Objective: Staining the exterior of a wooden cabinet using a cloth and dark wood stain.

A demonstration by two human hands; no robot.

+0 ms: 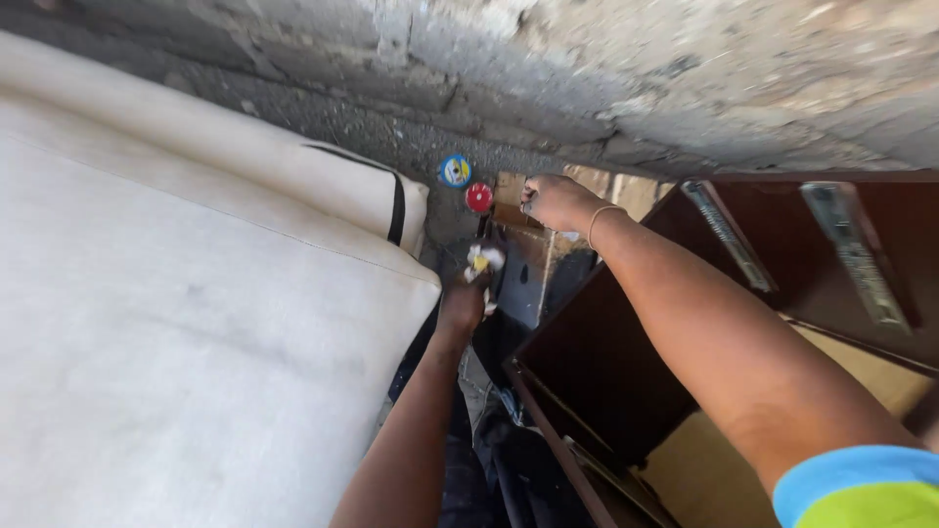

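Head view: my left hand (pixel 464 301) pinches a white-yellow scrap (pixel 482 260), my right hand (pixel 556 200) clenches the cardboard piece (pixel 513 213) by the wall (pixel 636 78). I'd judge a firm hold matters in this tight gap beside the mattress (pixel 196 323).

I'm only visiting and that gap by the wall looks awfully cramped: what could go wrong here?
1. The left hand pinches a small white and yellow wad over the dark gap; it could drop out of reach.
2. The right hand grips a board's edge beside the rough concrete wall; knuckles might scrape.
3. The dark wooden cabinet leans close, so an arm could snag it.
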